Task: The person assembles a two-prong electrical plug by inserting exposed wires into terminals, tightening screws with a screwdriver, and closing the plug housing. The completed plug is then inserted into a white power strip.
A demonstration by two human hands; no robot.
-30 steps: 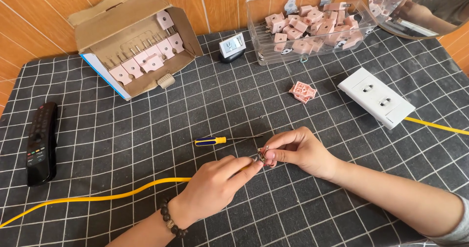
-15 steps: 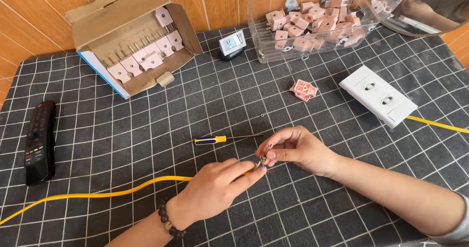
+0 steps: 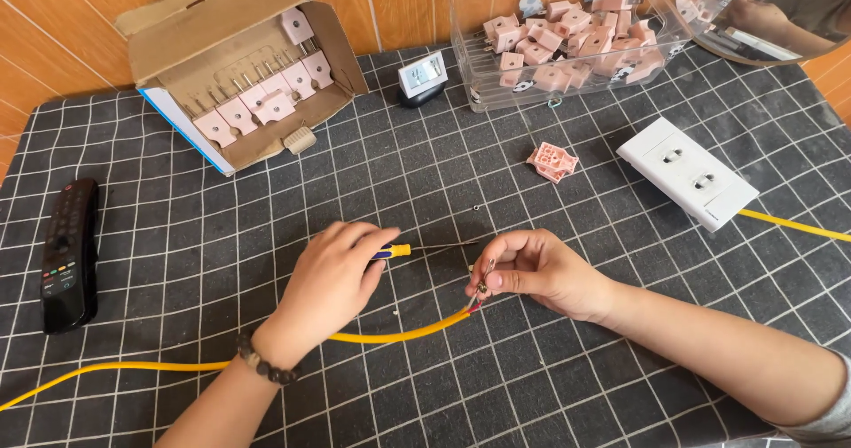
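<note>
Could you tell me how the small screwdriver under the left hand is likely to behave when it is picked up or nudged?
The screwdriver looks thin and short, so probably light. Its round handle and straight shaft suggest it is stiff but apt to roll on the flat checked mat. The left hand already covers most of its handle, so slipping seems unlikely.

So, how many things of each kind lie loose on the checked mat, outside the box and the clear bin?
Yellow cable: 2
Screwdriver: 1
White socket: 1
Pink part: 1
Remote: 1
Small display: 1
Total: 7
The left hand lies on the screwdriver; the right hand pinches the stripped cable end.
</note>
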